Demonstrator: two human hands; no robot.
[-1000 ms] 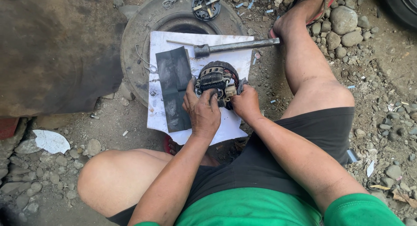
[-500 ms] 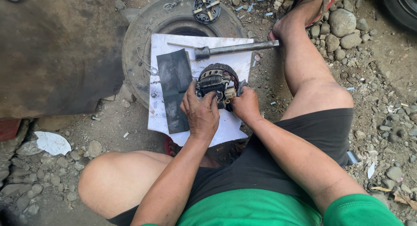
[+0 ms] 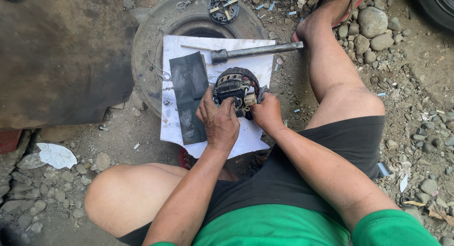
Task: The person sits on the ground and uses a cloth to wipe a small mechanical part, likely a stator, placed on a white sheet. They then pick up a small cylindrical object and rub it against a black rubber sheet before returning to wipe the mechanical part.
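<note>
A round, dark motor part with copper windings and metal fittings, an alternator-like unit (image 3: pixel 235 85), rests on a white board (image 3: pixel 179 52) laid over an old tyre (image 3: pixel 146 43). My left hand (image 3: pixel 218 119) lies on its near left side, fingers pressed onto the top of the unit. My right hand (image 3: pixel 266 112) grips its right edge, fingers curled around the rim. A dark grey rubber sheet (image 3: pixel 188 95) lies on the board just left of my left hand.
A hammer with a long metal handle (image 3: pixel 255 51) lies across the board's far edge. A small round metal part (image 3: pixel 223 6) sits on the tyre's far side. A big rusty metal mass (image 3: pixel 56 57) fills the left. Stones and gravel surround my bare legs.
Both hands stay on the unit with only slight finger shifts; my view has moved a little closer.
</note>
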